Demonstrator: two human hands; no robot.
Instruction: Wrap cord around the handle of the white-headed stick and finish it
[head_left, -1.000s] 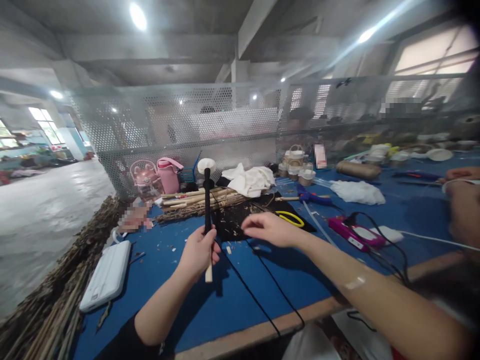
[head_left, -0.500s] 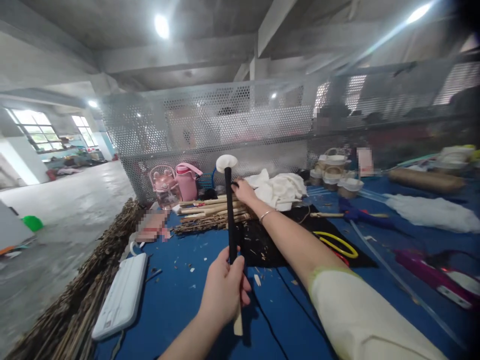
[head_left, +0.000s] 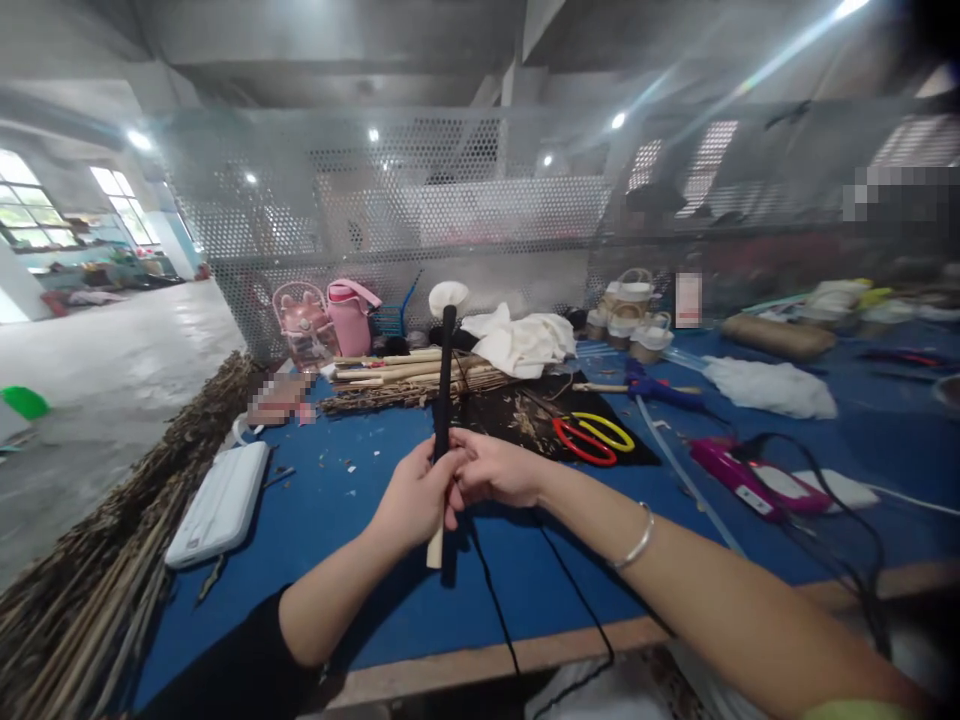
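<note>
My left hand [head_left: 420, 488] is closed around the lower part of an upright stick [head_left: 445, 385]. Black wrapping covers most of the stick, a pale bare wooden end shows below my hand, and a round white tuft or cap sits on top. Against the stick and my left fingers rests my right hand [head_left: 495, 468], its fingers curled shut; what they pinch is hidden. Thin black cord [head_left: 487, 580] runs from below my hands over the table's front edge. Behind them, red-and-yellow-handled scissors [head_left: 592, 437] lie on a black cloth [head_left: 517, 425].
Pale sticks and twigs [head_left: 397, 375] lie behind, beside a white cloth [head_left: 521, 338]. A white power bank [head_left: 219, 505] and dried stalks [head_left: 112, 560] are at left. A blue glue gun [head_left: 660, 388], a purple device [head_left: 754, 475] and cables are at right. A perforated metal screen [head_left: 420, 220] stands behind.
My right hand has come back from near the stick's top to beside my left hand. The scissors are now uncovered. The view has shifted, and the left hand still holds the stick.
</note>
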